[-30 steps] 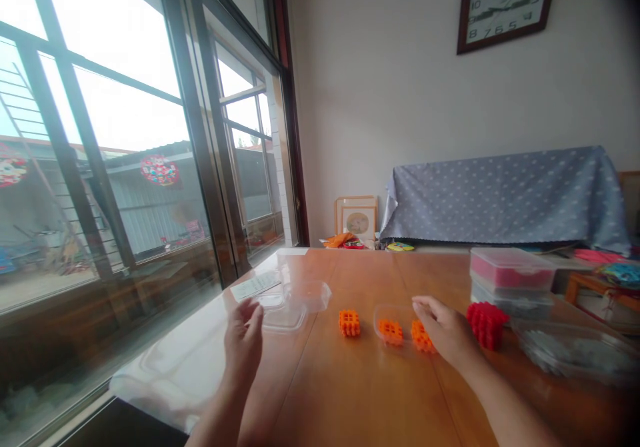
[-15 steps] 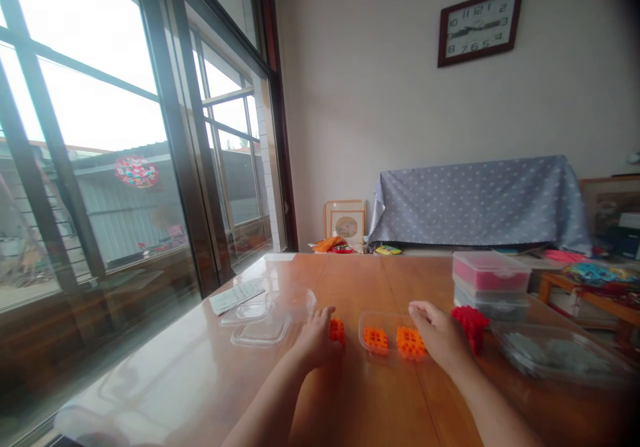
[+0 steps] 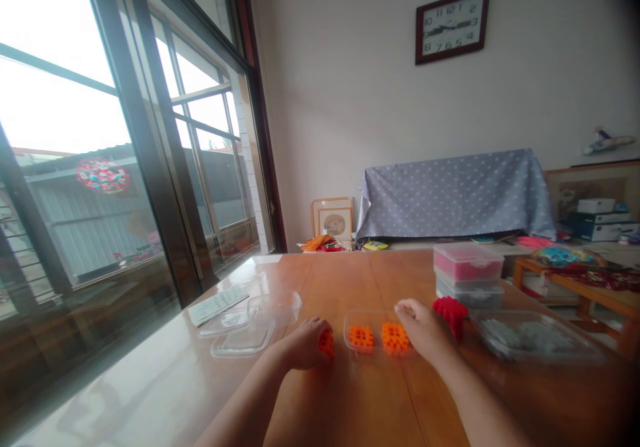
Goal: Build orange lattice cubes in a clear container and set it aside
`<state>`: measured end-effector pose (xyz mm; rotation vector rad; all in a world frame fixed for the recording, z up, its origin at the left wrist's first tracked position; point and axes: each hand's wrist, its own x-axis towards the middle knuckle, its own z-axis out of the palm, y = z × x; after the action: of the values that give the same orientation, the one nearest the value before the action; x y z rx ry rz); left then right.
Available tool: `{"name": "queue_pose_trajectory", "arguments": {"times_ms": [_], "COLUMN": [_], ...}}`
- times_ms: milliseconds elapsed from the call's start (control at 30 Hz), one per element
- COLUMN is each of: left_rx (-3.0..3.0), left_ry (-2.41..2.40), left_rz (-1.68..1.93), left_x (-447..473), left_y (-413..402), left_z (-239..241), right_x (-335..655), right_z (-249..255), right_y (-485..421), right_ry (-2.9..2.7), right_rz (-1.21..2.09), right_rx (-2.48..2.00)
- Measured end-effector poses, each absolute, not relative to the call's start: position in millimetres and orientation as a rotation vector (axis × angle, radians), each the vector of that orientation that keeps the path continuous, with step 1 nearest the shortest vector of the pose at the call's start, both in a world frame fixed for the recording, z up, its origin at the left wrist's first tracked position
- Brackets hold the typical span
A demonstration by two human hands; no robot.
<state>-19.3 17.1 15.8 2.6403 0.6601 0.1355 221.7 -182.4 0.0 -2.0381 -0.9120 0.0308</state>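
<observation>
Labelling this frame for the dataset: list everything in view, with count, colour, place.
orange blocks: 3, two in clear tray, one under left hand
clear tray: 1, table centre
red block: 1, right of right hand
stacked boxes: 2, pink contents over grey
shallow tray: 1, clear, greyish contents, table right
clear lids: several, table left
paper slip: 1, near window
clock: 1, wall
left hand: closed on orange block
right hand: at tray's right edge
</observation>
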Motion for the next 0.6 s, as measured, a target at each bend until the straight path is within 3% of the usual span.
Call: {"name": "queue_pose_trajectory", "arguments": {"times_ms": [233, 600], "left_rx": [2.655, 2.609], "left_ry": [0.653, 0.653], "left_rz": [-0.043, 0.091], "left_x": [-33.1, -43.6], "left_y": [11.1, 20.3], "left_z": [31.0, 31.9], "right_x": [229.2, 233.7], "right_z": [-1.9, -3.4], "right_y": [-180.8, -185.8], "right_ry": [-0.890, -0.959], "right_rz": [0.072, 0.018], "right_rx": [-2.289, -2.386]}}
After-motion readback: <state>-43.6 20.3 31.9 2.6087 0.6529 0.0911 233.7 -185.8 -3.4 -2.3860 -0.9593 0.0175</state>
